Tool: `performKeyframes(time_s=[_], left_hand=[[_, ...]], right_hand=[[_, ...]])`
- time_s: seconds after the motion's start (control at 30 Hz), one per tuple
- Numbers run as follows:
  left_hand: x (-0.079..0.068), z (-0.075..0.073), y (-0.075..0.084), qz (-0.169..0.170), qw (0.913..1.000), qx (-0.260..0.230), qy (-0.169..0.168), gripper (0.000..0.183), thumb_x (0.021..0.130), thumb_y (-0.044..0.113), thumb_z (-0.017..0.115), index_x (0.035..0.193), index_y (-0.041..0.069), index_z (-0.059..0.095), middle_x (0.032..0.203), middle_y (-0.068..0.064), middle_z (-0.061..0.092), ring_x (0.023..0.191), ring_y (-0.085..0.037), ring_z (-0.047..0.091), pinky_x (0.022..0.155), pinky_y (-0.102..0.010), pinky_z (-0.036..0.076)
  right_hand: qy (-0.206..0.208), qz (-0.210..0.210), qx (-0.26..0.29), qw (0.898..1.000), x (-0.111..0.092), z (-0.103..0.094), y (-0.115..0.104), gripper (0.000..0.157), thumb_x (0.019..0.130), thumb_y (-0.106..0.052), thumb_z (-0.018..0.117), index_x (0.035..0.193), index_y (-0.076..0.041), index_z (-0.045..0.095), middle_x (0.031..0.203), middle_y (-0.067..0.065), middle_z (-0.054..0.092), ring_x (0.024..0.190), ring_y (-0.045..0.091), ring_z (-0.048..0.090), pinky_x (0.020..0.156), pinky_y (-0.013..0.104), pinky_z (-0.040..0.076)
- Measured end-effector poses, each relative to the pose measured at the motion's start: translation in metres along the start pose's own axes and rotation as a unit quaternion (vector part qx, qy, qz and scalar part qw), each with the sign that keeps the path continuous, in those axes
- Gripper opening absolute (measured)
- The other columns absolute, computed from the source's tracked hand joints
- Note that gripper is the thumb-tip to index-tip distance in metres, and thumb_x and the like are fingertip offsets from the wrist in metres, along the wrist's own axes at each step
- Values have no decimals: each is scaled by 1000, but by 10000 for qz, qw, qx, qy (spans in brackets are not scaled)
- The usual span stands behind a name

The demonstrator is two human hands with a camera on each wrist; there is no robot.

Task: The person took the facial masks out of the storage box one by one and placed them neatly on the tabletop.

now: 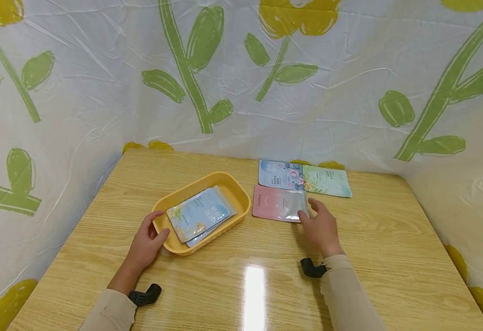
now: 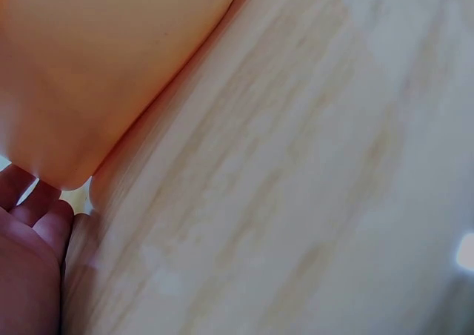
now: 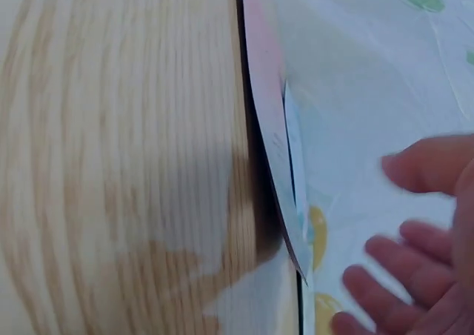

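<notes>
My left hand [image 1: 144, 243] holds the left end of a yellow plastic tray [image 1: 241, 209], its thumb and fingers at the rim. In the left wrist view its fingers [image 2: 35, 201] meet the tray's outer wall [image 2: 96, 83]. Stacked inside lie several flat face mask packets, a light blue one [image 1: 200, 214] on top. My right hand [image 1: 321, 227] is at the right end of a pink and silver face mask packet [image 1: 280, 203], thumb and fingers spread. The right wrist view shows these fingers apart from the packet's edge [image 3: 270, 127].
Behind the pink packet lie a blue floral packet [image 1: 280, 174] and a green packet [image 1: 328, 180], side by side near the back edge. A wooden table [image 1: 208, 294] carries everything. A white sheet [image 1: 100, 115] with printed flowers hangs around it.
</notes>
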State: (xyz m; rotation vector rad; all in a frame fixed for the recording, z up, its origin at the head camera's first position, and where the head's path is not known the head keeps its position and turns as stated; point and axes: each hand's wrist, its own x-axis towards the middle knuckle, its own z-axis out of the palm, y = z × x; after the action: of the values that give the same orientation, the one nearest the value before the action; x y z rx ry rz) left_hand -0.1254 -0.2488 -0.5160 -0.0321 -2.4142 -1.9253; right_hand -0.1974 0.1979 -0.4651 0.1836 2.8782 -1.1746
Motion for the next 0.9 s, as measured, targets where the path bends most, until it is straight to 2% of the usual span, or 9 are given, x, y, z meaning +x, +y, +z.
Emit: performKeyframes(time_s=[0.17, 0.37, 0.6, 0.9], left_hand=[[0, 0, -1, -57, 10000, 47, 2, 51, 101, 6, 57, 146, -1, 34, 154, -27, 29, 140, -38, 34, 97, -6, 34], [2, -1, -3, -8, 10000, 33, 1, 51, 100, 4, 56, 146, -2, 33, 154, -29, 28, 141, -39, 32, 97, -6, 34], [2, -1, -2, -33, 9999, 116, 1, 51, 100, 5, 56, 146, -1, 34, 154, -28, 28, 142, -39, 32, 98, -6, 32], [1, -1, -2, -8, 10000, 56, 17, 51, 100, 6, 57, 146, -1, 34, 153, -27, 30, 141, -38, 33, 98, -7, 33]], right_hand=[[250, -673, 717, 9948, -1, 7, -6, 55, 99, -19, 63, 146, 3, 44, 146, 24, 47, 134, 40, 45, 110, 51, 36], [-254, -1574, 945, 9827, -2, 12, -22, 57, 97, -18, 67, 147, 0, 44, 150, 20, 43, 136, 41, 40, 110, 56, 35], [-689, -1903, 1450, 9685, -3, 18, -38, 59, 96, -17, 69, 147, 0, 44, 147, 22, 44, 134, 39, 44, 110, 51, 36], [-983, -2394, 1452, 9550, -5, 28, -70, 56, 95, -13, 69, 145, -1, 47, 145, 18, 50, 131, 33, 49, 108, 48, 41]])
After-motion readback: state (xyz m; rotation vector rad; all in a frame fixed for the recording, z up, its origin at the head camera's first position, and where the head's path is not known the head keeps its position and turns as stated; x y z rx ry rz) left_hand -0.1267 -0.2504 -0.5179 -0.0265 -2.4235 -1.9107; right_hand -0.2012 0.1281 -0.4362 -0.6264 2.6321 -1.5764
